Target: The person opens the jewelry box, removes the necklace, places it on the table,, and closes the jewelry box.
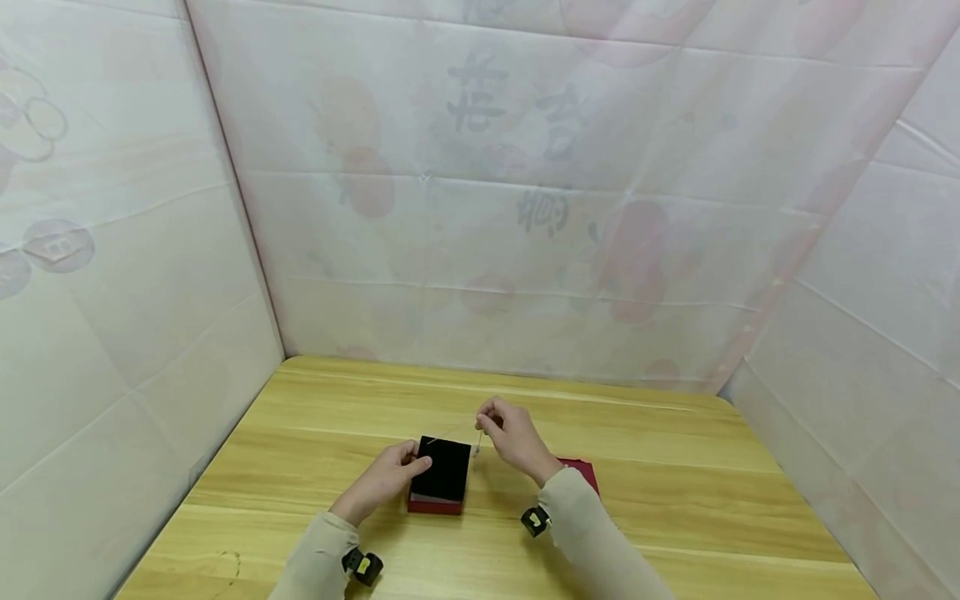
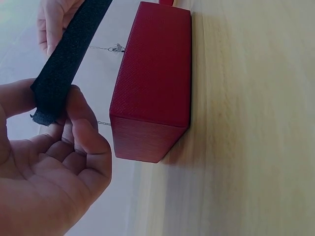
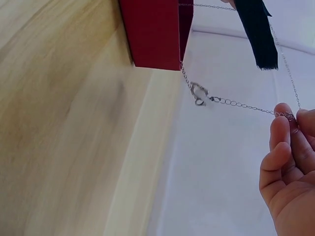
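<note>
Head: left hand (image 1: 386, 477) pinches black pad (image 1: 446, 472) over red box (image 1: 435, 507) on wooden table (image 1: 697, 500); right hand (image 1: 513, 435), right of pad, pinches thin chain (image 1: 477, 450). Left wrist: pad tilted, apart from box. Right wrist: chain stretches from right fingertips toward box, small metal piece (image 3: 198, 92) along it.

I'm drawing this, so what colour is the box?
The box is red, shown best in the left wrist view.

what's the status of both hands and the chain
Left hand holding black pad above red box. Right hand pinching silver chain. Nothing seen blocking right hand.
</note>
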`<state>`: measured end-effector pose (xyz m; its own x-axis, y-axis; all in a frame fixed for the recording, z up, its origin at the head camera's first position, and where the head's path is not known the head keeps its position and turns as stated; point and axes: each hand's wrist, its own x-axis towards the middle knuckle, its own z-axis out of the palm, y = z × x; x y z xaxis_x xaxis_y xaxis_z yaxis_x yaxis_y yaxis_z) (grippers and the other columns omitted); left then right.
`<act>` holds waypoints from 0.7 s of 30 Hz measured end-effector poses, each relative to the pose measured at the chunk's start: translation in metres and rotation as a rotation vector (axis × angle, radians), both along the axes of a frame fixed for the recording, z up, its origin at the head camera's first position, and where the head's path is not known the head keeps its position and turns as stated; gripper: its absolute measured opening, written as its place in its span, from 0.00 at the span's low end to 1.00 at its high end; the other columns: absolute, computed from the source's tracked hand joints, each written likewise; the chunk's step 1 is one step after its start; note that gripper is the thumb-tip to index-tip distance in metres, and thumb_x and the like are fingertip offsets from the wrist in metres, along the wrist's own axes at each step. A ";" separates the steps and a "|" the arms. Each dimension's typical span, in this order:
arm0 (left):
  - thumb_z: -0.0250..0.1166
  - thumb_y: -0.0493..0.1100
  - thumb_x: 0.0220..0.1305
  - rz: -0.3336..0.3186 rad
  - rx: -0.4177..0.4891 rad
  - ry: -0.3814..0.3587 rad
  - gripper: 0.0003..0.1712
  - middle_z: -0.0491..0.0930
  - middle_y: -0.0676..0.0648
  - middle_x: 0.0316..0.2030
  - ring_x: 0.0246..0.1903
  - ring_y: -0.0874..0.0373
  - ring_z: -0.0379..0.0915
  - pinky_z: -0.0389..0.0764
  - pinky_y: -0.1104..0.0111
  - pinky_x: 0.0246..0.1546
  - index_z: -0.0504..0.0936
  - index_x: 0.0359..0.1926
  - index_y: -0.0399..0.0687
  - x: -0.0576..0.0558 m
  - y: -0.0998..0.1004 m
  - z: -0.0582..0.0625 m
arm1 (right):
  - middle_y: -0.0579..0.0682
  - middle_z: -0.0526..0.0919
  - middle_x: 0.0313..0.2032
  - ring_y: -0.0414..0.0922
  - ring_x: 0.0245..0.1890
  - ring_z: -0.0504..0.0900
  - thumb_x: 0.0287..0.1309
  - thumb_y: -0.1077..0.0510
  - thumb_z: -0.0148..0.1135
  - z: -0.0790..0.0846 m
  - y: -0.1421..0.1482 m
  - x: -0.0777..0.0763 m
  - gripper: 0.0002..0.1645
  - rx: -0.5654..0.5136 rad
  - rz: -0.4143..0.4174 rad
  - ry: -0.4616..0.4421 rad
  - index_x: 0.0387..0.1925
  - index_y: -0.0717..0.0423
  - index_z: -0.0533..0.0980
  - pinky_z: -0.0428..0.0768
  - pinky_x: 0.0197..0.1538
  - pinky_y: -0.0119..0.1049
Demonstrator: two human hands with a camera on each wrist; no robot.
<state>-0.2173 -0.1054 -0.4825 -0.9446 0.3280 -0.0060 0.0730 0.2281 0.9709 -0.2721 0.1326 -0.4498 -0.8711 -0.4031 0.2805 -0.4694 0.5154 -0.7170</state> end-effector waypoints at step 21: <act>0.53 0.41 0.71 -0.008 -0.012 0.010 0.15 0.56 0.50 0.20 0.19 0.58 0.53 0.61 0.70 0.24 0.60 0.28 0.39 -0.003 0.000 -0.004 | 0.41 0.79 0.28 0.41 0.27 0.75 0.68 0.58 0.52 0.015 0.018 -0.010 0.06 -0.022 -0.129 0.015 0.36 0.51 0.75 0.75 0.30 0.36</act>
<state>-0.2200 -0.1054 -0.4861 -0.9419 0.3358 -0.0004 0.0850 0.2396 0.9672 -0.2816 0.1505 -0.4347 -0.9111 -0.2812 0.3013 -0.4106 0.5562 -0.7226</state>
